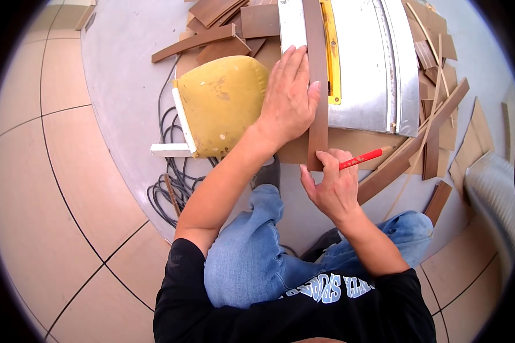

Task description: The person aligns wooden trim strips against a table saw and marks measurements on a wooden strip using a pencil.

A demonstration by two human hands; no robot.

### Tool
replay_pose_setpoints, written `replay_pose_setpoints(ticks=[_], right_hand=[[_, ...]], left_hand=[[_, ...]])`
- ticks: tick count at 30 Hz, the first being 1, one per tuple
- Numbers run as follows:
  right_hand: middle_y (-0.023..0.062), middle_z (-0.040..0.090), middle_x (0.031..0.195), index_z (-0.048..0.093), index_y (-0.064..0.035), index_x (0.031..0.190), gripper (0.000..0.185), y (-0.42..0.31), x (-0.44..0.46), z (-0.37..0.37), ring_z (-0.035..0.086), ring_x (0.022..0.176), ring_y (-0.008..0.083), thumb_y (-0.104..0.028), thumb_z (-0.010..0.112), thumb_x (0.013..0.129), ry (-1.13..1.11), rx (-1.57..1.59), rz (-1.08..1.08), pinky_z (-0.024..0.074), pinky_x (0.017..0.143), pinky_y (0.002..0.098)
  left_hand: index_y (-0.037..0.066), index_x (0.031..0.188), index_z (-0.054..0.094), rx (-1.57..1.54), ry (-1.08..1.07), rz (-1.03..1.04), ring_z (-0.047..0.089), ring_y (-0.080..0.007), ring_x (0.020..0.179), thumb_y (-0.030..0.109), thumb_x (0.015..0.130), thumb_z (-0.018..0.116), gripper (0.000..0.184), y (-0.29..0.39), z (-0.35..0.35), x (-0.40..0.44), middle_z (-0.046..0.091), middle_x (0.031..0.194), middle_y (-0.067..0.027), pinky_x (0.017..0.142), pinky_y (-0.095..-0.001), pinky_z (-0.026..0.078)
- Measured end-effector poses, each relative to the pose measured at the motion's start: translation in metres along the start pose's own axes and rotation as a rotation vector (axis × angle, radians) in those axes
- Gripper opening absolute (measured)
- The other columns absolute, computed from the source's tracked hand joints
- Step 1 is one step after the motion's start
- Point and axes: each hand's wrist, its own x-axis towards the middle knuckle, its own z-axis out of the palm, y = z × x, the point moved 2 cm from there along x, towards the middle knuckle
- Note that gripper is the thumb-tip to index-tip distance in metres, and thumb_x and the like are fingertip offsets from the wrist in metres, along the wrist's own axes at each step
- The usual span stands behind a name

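Observation:
My left hand (289,94) lies with its fingers stretched out along a long brown wooden strip (318,68), its thumb on the strip's face. The strip rests lengthwise over a silver metal saw table (360,68), beside a yellow slotted insert (333,68). At the strip's near end, my right hand (336,183) grips a red pencil (360,159) that points out to the right. Thumb and fingers of this hand are at the strip's end corner; exact contact there is hard to make out. The near end of the strip sticks out past the metal table.
Left of the saw table is a worn yellow padded seat (220,100) with white legs. Black cable (174,191) lies coiled beside it. Brown board offcuts (212,40) are piled behind, with more long strips (406,160) on the right. A silvery roll (492,183) lies farther right.

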Motion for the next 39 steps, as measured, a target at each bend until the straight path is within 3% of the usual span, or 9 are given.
replay_pose_setpoints(ticks=[8, 14, 16, 20, 22, 35, 39], right_hand=[[0.0148, 0.062, 0.099, 0.055, -0.004, 0.12, 0.052, -0.002, -0.004, -0.001, 0.059, 0.086, 0.0323, -0.017, 0.085, 0.08, -0.007, 0.013, 0.001, 0.0457, 0.08, 0.0433], [0.0156, 0.063, 0.1, 0.054, -0.0041, 0.121, 0.053, -0.002, -0.001, -0.002, 0.06, 0.087, 0.0326, -0.016, 0.085, 0.08, -0.001, 0.012, 0.01, 0.0458, 0.08, 0.0435], [0.0161, 0.062, 0.1, 0.052, -0.0049, 0.121, 0.057, -0.004, 0.002, -0.003, 0.059, 0.086, 0.0341, -0.009, 0.087, 0.076, 0.014, 0.029, 0.022, 0.0462, 0.077, 0.044], [0.0156, 0.062, 0.099, 0.052, -0.0049, 0.121, 0.057, -0.003, -0.005, 0.0, 0.059, 0.086, 0.0337, -0.009, 0.087, 0.076, -0.024, 0.048, 0.03, 0.046, 0.077, 0.0436], [0.0141, 0.062, 0.097, 0.054, -0.0045, 0.12, 0.053, -0.003, -0.008, 0.0, 0.06, 0.085, 0.0318, -0.017, 0.086, 0.08, -0.011, 0.027, 0.01, 0.0449, 0.08, 0.0429], [0.0147, 0.062, 0.098, 0.054, -0.0056, 0.12, 0.052, -0.011, -0.023, -0.008, 0.059, 0.085, 0.032, -0.02, 0.086, 0.081, -0.04, 0.038, 0.022, 0.0445, 0.079, 0.0432], [0.0158, 0.062, 0.101, 0.053, -0.0059, 0.121, 0.058, -0.011, -0.024, -0.009, 0.058, 0.084, 0.0342, -0.014, 0.089, 0.076, -0.045, 0.065, 0.037, 0.0455, 0.078, 0.0459]], left_hand=[[-0.015, 0.147, 0.043, 0.011, -0.017, -0.015, 0.036, -0.0478, 0.148, 0.022, 0.105, 0.05, 0.056, 0.001, -0.004, 0.0, 0.043, 0.155, -0.0305, 0.124, -0.0508, 0.029], [-0.013, 0.148, 0.043, 0.092, 0.024, 0.072, 0.038, -0.0449, 0.147, 0.026, 0.107, 0.047, 0.057, -0.04, 0.007, 0.055, 0.043, 0.155, -0.0288, 0.124, -0.0497, 0.03], [-0.012, 0.149, 0.043, 0.093, 0.04, 0.059, 0.037, -0.0438, 0.148, 0.026, 0.107, 0.046, 0.056, -0.043, 0.01, 0.059, 0.043, 0.156, -0.0283, 0.124, -0.0495, 0.029], [-0.014, 0.148, 0.042, 0.064, 0.03, 0.061, 0.033, -0.043, 0.151, 0.028, 0.105, 0.047, 0.06, -0.043, 0.011, 0.056, 0.041, 0.158, -0.0273, 0.125, -0.0513, 0.027], [-0.015, 0.147, 0.042, 0.062, 0.019, 0.045, 0.033, -0.0429, 0.151, 0.028, 0.105, 0.047, 0.06, -0.041, 0.011, 0.052, 0.041, 0.157, -0.0279, 0.125, -0.0513, 0.027], [-0.013, 0.149, 0.041, 0.071, 0.006, 0.045, 0.035, -0.0458, 0.149, 0.025, 0.107, 0.046, 0.057, -0.026, 0.006, 0.034, 0.043, 0.155, -0.0295, 0.125, -0.0497, 0.028], [-0.014, 0.149, 0.041, 0.078, 0.008, 0.047, 0.035, -0.0463, 0.149, 0.025, 0.107, 0.047, 0.057, -0.025, 0.006, 0.034, 0.043, 0.155, -0.0298, 0.125, -0.0498, 0.028]])
